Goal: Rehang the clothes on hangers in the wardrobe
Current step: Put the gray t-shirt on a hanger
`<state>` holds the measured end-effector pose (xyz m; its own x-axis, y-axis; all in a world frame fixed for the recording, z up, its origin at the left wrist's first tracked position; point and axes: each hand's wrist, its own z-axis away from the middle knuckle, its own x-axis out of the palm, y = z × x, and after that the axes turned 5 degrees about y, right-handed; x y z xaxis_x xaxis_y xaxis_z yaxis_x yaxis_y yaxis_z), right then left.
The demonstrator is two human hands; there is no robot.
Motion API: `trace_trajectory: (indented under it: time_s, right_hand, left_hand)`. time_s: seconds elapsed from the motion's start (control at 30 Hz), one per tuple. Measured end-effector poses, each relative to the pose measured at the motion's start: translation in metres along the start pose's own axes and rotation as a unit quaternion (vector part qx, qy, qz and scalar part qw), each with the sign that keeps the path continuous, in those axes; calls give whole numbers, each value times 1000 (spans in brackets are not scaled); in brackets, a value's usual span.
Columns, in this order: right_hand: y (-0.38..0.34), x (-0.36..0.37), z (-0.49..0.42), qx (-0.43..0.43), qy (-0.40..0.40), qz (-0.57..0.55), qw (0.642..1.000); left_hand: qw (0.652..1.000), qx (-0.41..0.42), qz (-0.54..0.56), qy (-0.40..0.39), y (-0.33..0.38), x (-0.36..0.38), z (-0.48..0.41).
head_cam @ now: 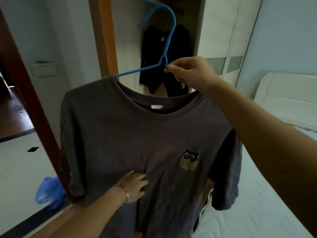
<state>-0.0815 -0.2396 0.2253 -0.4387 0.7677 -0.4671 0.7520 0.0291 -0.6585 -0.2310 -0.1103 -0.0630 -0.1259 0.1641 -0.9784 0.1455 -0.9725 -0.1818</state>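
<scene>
Holding the blue hanger (pixel 164 40) in pinched fingers, the right hand (pixel 188 73) lifts the grey shirt (pixel 145 143). The left hand (pixel 135 186) lies flat on it. Next, I think, hook it inside the wardrobe (pixel 106 36).

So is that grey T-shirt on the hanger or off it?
On it. One arm of the blue hanger runs inside the collar of the grey T-shirt, which hangs spread from it; the right hand pinches the hanger.

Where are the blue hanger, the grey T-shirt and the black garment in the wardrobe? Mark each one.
blue hanger (pixel 169 37): head view, on the neck below the hook.
grey T-shirt (pixel 137 134): head view, middle of the chest.
black garment (pixel 151 48): head view, its upper left part.
</scene>
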Motion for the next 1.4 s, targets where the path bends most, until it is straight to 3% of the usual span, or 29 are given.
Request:
trace_trajectory:
  time_s: [0.03,0.07,0.17,0.3,0.37,0.53,0.67,0.73,0.83,0.93,0.97,1.03,1.13,1.33,1.4]
  right_hand:
    - [7,3,-5,6,6,9,1000]
    - [13,6,-12,14,12,20,1000]
    - [26,11,-35,44,34,57,997]
    - [38,13,-62,81,73,87,990]
    - [43,9,-71,96,99,92,986]
    - [54,-11,-71,140,162,115,970]
    - [65,-32,-63,152,192,129,961]
    - [72,-45,-61,152,215,133,956]
    - [86,-70,-62,146,254,131,947]
    - [99,-99,-67,135,282,131,941]
    - [106,-108,-69,134,283,135,940]
    - [123,-119,-72,142,279,155,937]
    - [148,-130,-82,147,270,192,932]
    - [184,-141,-102,153,241,212,935]
    - [191,-142,-114,157,230,220,935]
  left_hand:
    - [999,13,18,36,-13,-8,-8]
    - [992,27,17,119,-27,-18,-16]
    - [928,10,69,366,-76,-64,-32]
    - [815,-75,160,552,-140,-133,-52]
    - [786,-84,177,587,-163,-160,-65]
    - [818,-25,276,504,-177,-197,-115]
    - [834,-87,286,464,-173,-202,-157]
    - [808,-99,381,439,-175,-201,-177]
    - [739,-48,594,314,-177,-190,-204]
    - [792,-49,586,165,-164,-161,-230]
    - [796,-60,586,142,-158,-153,-240]
    - [795,-73,588,128,-150,-146,-262]
    - [851,-63,507,119,-150,-146,-295]
    - [908,-23,411,80,-185,-139,-336]
    - [915,-54,384,108,-205,-140,-345]
